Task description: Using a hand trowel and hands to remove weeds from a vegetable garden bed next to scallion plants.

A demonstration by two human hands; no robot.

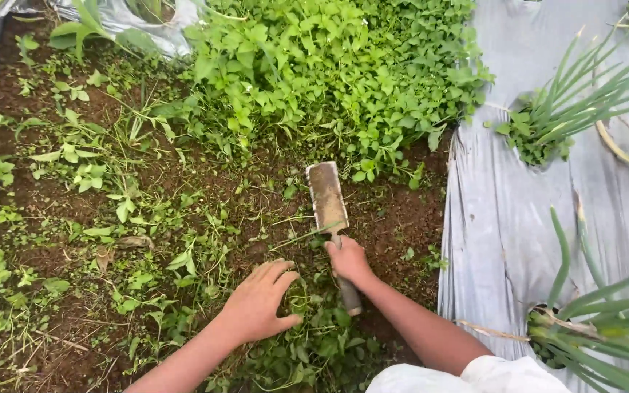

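Nearest the camera, at the bottom centre of the frame, a clump of weeds (307,342) lies low on the brown soil (394,218). The left hand (258,302) rests on top of it, fingers spread and curled down into the leaves, seemingly gripping a bunch, though the leaves hide the fingertips. Just to its right, the right hand (349,260) is closed around the handle of a hand hoe (331,218). The tool's long axis runs almost straight up the frame, leaning slightly left, with its flat soiled blade (327,195) pointing away from the person toward the thick green patch (329,65) at upper centre. The blade lies beyond both hands, above the held weeds. Grey plastic sheeting (504,218) with onion plants (591,94) fills the right side.
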